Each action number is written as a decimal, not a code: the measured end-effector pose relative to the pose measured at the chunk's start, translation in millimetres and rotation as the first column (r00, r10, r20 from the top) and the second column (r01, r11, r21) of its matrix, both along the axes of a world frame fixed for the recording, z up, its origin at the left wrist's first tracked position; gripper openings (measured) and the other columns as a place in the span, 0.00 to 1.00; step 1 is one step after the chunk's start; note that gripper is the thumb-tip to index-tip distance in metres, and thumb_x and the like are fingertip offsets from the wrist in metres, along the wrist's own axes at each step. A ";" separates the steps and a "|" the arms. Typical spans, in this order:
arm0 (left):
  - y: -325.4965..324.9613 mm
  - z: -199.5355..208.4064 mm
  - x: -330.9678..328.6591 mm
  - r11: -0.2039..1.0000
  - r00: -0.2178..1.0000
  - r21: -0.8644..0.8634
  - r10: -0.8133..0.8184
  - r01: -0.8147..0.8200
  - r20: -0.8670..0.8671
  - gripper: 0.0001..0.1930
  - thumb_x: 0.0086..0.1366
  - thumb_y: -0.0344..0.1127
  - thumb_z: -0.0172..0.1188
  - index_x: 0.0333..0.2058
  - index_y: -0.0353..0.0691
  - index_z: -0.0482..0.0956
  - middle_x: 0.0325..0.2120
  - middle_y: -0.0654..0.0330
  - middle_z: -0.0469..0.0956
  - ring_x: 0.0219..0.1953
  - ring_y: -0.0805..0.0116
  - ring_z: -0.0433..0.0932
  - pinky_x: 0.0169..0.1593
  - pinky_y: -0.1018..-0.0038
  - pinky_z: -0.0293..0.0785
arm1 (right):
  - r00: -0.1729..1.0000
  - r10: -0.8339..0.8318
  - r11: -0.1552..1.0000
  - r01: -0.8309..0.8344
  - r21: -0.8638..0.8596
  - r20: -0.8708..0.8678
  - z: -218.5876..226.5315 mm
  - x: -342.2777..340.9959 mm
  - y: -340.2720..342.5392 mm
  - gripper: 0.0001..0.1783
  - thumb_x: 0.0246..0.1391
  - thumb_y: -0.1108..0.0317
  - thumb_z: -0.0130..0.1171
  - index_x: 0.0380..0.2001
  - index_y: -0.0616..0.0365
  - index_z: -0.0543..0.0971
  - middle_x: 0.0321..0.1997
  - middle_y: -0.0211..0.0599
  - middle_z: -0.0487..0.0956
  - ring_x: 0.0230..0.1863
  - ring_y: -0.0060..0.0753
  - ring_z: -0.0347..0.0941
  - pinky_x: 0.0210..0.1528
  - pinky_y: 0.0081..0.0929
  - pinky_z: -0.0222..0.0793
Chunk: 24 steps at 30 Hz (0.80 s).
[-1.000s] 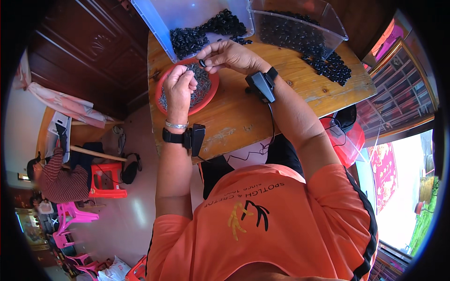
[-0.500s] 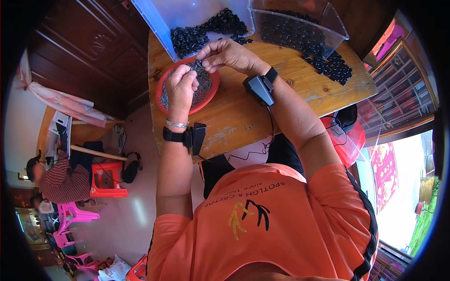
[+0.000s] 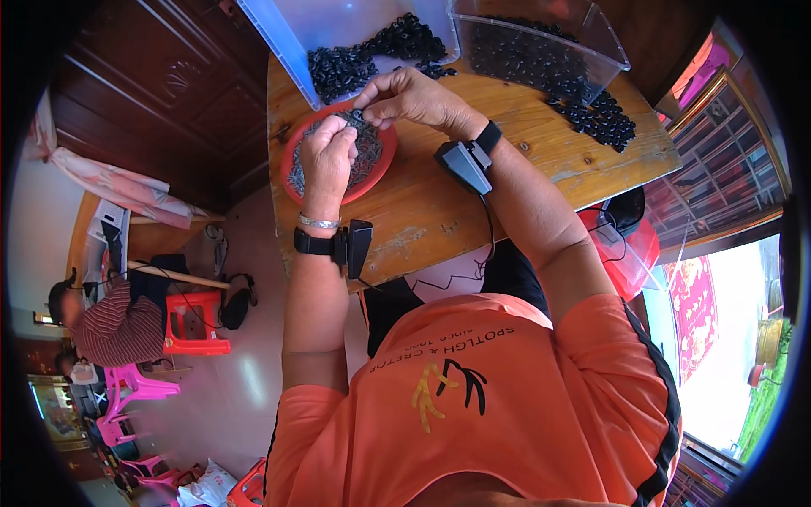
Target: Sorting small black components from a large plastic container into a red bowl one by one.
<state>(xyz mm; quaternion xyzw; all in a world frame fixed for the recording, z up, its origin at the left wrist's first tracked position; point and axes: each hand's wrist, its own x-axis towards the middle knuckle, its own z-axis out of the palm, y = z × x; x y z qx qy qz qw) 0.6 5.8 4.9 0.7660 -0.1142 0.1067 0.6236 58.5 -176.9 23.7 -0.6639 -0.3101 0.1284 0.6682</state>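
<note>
Above an orange-red bowl my two hands meet, their fingertips almost touching. My right hand pinches a small black ring-like part between thumb and fingers. My left hand is closed just beside it, thumb on top and fingers curled in; whatever it grips is hidden. Many small grey metal pieces, too fine to name for certain, fill the bowl under my hands. Beyond it, a clear plastic bin lies tilted, with a heap of small black parts in it.
A second clear bin with black parts stands at the far right, and more black parts lie loose beside it on the wooden table. Cabled devices are strapped to both wrists. Another person sits at the left near a red stool.
My right hand and wrist have turned slightly, and the pinched black part has shifted a little toward my left hand. My left hand stays nearly still.
</note>
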 end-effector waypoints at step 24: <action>1.6 -2.8 2.6 0.999 0.999 0.030 0.039 -0.039 0.013 0.07 0.59 0.31 0.51 0.25 0.34 0.72 0.13 0.67 0.66 0.17 0.81 0.64 0.21 0.81 0.60 | 0.994 -0.030 0.997 0.037 -0.066 0.102 -2.3 -2.6 8.0 0.10 0.51 0.74 0.59 0.38 0.61 0.80 0.30 0.30 0.80 0.32 0.17 0.75 0.36 0.17 0.73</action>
